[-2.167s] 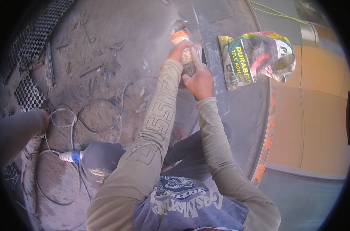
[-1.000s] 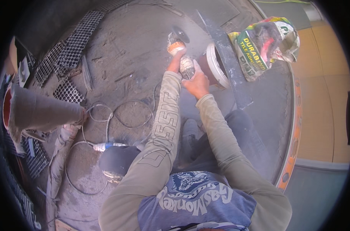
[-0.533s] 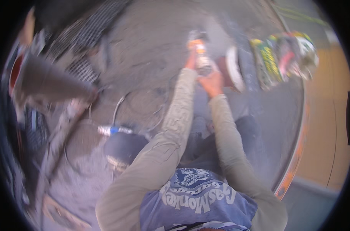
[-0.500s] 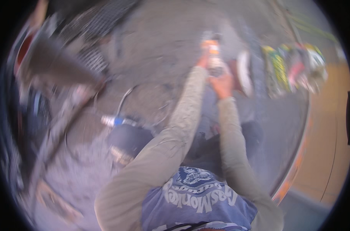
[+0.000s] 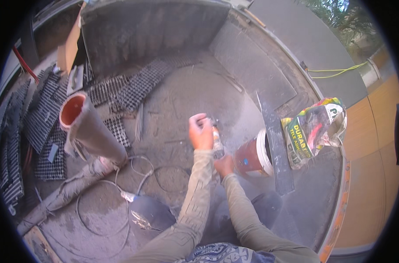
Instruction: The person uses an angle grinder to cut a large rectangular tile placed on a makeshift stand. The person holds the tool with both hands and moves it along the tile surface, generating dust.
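Observation:
An orange-and-grey power tool [image 5: 216, 139], which looks like an angle grinder, is held low over the dusty floor. My right hand [image 5: 224, 165] is wrapped round its rear end. Curled into a fist at the tool's left side, my left hand [image 5: 201, 131] seems to grip it near the front, though its palm and the tool's working end are mostly hidden. Just right of the tool a dark red bucket [image 5: 248, 157] with a white rim lies on its side. A long grey board or strip [image 5: 276, 151] stands beside that bucket.
A colourful bag [image 5: 311, 131] rests on the right-hand ledge [image 5: 315, 179]. To the left, a wide wrapped pipe [image 5: 96, 131] rises with an orange inside. Black grid mats [image 5: 142, 85] lie behind it. A cable with a white connector [image 5: 128, 196] loops by my left knee.
My view has swung, so the far walls now show. My left hand has shifted forward along the tool, while my right hand stays at its rear end.

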Demonstrator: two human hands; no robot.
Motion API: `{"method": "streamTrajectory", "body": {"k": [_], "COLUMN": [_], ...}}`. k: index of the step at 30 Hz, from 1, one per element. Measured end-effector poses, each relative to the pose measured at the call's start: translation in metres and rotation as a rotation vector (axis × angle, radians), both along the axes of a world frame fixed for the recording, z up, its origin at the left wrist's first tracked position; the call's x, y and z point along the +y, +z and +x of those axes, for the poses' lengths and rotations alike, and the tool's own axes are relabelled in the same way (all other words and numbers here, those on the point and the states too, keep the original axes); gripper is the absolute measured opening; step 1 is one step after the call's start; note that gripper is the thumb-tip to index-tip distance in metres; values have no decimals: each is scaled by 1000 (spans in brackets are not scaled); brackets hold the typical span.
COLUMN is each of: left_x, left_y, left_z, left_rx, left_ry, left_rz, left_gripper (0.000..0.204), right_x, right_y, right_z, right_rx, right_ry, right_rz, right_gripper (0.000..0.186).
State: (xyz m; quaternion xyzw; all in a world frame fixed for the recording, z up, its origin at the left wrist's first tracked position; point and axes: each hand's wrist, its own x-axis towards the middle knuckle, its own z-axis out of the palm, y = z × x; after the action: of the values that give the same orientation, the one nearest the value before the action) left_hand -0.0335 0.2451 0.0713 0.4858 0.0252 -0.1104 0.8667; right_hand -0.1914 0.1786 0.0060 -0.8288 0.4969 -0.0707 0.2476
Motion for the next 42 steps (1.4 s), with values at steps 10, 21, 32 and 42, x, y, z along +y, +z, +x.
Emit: {"method": "streamTrajectory", "body": {"k": [10, 21, 32, 42], "left_x": [139, 117, 154, 384], "left_y": [119, 87, 174, 383], "left_z": [-8, -1, -5, -102], "left_rx": [-94, -91, 72, 488], "left_ry": [42, -45, -139, -423], "left_rz": [-157, 78, 369, 969], "left_gripper": [12, 14, 18, 28], "right_x": [29, 15, -12, -60], "right_y": [4, 10, 174, 422], "right_z": [38, 46, 96, 84], "right_rx": [-121, -217, -249, -284], "right_ry": [120, 72, 129, 161], "right_rz": [143, 106, 172, -46], "right_gripper": [89, 85, 91, 99]}}
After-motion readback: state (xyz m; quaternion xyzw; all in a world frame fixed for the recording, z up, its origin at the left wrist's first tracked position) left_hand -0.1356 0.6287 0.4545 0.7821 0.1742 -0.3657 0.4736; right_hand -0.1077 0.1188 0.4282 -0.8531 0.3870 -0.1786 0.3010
